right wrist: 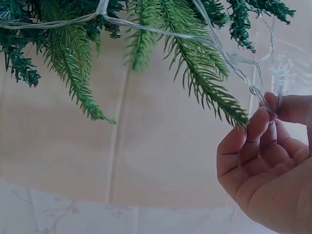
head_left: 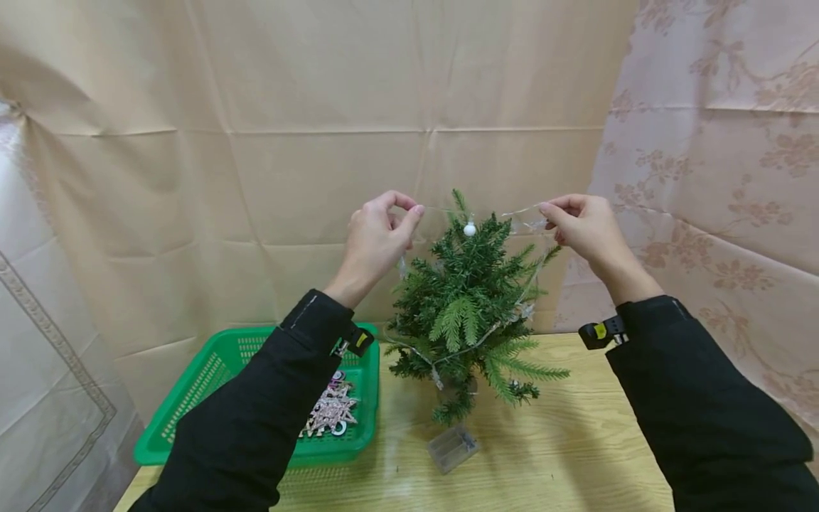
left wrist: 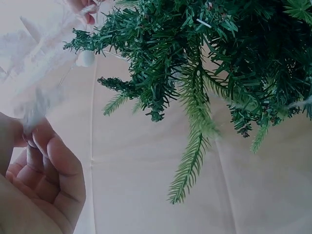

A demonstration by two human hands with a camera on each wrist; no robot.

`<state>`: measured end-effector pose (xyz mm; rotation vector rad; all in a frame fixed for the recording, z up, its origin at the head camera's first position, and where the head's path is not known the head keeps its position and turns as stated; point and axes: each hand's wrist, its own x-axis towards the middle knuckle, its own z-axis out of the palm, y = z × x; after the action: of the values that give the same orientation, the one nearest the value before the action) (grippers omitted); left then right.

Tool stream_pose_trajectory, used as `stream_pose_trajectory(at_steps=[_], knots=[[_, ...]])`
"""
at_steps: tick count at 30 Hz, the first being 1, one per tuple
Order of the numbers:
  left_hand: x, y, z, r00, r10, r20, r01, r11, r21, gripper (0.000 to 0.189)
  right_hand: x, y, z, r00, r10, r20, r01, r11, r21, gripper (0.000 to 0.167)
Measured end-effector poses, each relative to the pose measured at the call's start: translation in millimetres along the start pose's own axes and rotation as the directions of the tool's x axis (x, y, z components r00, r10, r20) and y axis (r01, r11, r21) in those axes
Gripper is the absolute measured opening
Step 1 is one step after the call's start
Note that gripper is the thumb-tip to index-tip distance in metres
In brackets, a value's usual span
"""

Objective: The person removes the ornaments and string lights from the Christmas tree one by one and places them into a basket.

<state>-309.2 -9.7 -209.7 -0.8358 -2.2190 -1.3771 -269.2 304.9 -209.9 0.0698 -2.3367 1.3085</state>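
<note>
A small artificial Christmas tree point(head_left: 463, 270) stands upright on the table, with a clear-wired light string point(head_left: 483, 338) draped around its lower branches. Up beside the treetop, my left hand point(head_left: 379, 238) pinches the string between thumb and forefinger. My right hand point(head_left: 590, 231) pinches it at the tree's other side. Between the hands the wire runs by the top, where a small white ball point(head_left: 470, 229) shows. In the right wrist view, several strands gather at the fingertips, near a clear snowflake point(right wrist: 283, 70). A blurred clear piece point(left wrist: 36, 107) stands at my left fingertips in the left wrist view.
A green plastic basket point(head_left: 367, 427) sits left of the tree, holding a heap of pinkish star ornaments point(head_left: 335, 407), partly hidden by my left sleeve. In front of the tree lies a small grey see-through box point(head_left: 452, 449). Beige cloth point(head_left: 307, 178) hangs behind the table.
</note>
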Motion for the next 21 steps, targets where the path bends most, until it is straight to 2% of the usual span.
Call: stream_pose_trajectory(at_steps=[3,7,13,15,21], knots=[[0.2,-0.8,-0.2,1.0,0.019,-0.015,-0.018,0.999,0.044,0.02,-2.4,1,-3,1.0,0.015,-0.004,-0.015,0.999,0.051,0.04],[-0.1,-2.8,-0.8,0.999,0.021,-0.024,-0.019,0.997,0.075,0.02,-6.0,2,-7,1.0,0.03,0.009,-0.031,0.987,0.155,0.027],[-1.0,-9.1,-1.9,1.0,-0.007,-0.022,0.008,0.999,0.05,0.017,-13.7,0,-11,0.998,0.026,0.063,-0.047,0.93,0.364,0.018],[-1.0,-11.2,-2.1,1.0,-0.008,-0.023,0.01,0.999,0.047,0.016,-16.7,-3,-12,0.997,0.017,0.081,-0.047,0.922,0.384,0.019],[-1.4,-13.5,-3.3,0.999,-0.003,-0.039,0.004,0.999,0.049,0.017,-23.3,-8,-15,0.993,-0.022,0.115,-0.019,0.937,0.348,0.023]])
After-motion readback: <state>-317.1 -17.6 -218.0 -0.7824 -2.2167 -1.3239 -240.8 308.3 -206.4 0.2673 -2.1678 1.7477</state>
